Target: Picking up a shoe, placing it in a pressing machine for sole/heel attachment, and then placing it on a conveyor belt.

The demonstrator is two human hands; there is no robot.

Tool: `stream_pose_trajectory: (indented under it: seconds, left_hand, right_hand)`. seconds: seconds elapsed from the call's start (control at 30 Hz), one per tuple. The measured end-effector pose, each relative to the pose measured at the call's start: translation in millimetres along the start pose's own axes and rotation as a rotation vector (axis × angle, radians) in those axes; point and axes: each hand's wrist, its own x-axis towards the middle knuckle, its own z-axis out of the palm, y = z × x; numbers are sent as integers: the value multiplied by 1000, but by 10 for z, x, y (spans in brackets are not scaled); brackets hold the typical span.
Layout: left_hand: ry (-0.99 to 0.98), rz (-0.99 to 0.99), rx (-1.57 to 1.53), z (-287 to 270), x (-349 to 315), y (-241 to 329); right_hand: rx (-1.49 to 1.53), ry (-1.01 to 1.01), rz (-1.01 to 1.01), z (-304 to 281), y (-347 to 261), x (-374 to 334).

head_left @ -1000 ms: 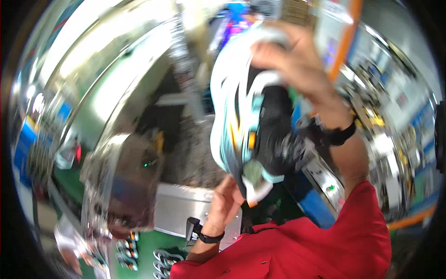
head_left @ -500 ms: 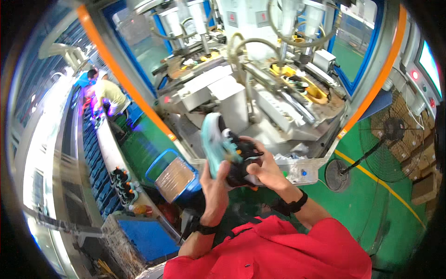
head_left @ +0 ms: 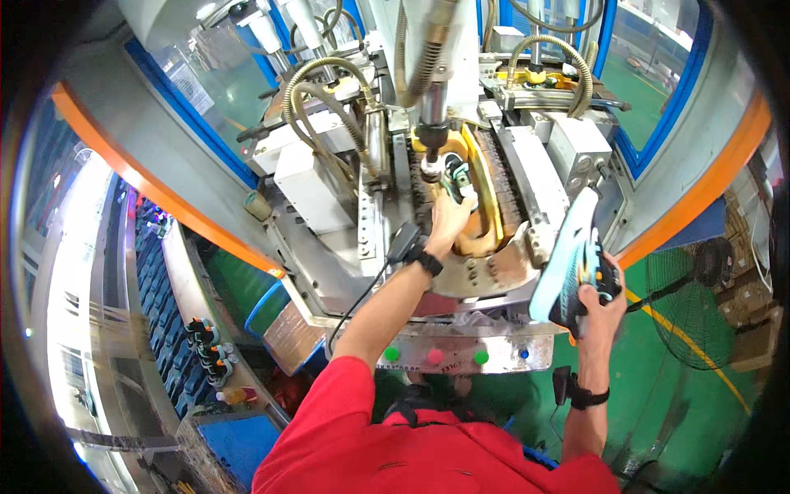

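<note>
My right hand [head_left: 601,311] grips a black shoe with a pale blue sole [head_left: 566,267], held tilted with one end up, outside the machine's front right. My left hand [head_left: 451,216] reaches into the machine, its fingers closed on the near end of another shoe [head_left: 457,171], dark with pale green and white parts. This second shoe sits within a yellow U-shaped mould [head_left: 494,216], and the fingertips are partly hidden against it. A vertical press rod [head_left: 432,123] comes down right beside that shoe.
White metal blocks [head_left: 317,185] and ribbed hoses [head_left: 329,70] surround the mould. Coloured buttons [head_left: 434,356] line the front panel. On the left are a conveyor [head_left: 156,288] and several dark shoes [head_left: 210,354]. A black fan [head_left: 687,288] stands at right, and a blue-rimmed bin [head_left: 288,329] at lower left.
Both hands were together on the pale-soled shoe. Now the right hand alone carries it, further right, and the left has moved into the machine onto another shoe. The machine's moulds have shifted in view.
</note>
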Motion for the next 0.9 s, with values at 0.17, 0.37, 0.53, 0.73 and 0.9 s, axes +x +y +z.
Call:
stream_pose_trajectory:
  seconds: [0.17,0.37,0.53,0.73,0.9]
  left_hand:
    - [89,-151,309,85,521,-233]
    - [82,-285,39,-600,485,-349]
    - [-330,-617,-890,-1647,-569,185]
    - [-173,-504,-893,-3106,-2119,394]
    - [231,-511,-784,-3896,-3120,432]
  right_hand:
    - [-241,101,-104,128,-202,-53]
    - [-592,-110,-125,534,-212,661]
    - [-1134,-353,-29,1799,-81,1531]
    - [-1330,-647,51,3249,1064,1769]
    - [-1375,-459,-234,3495,2207,1588]
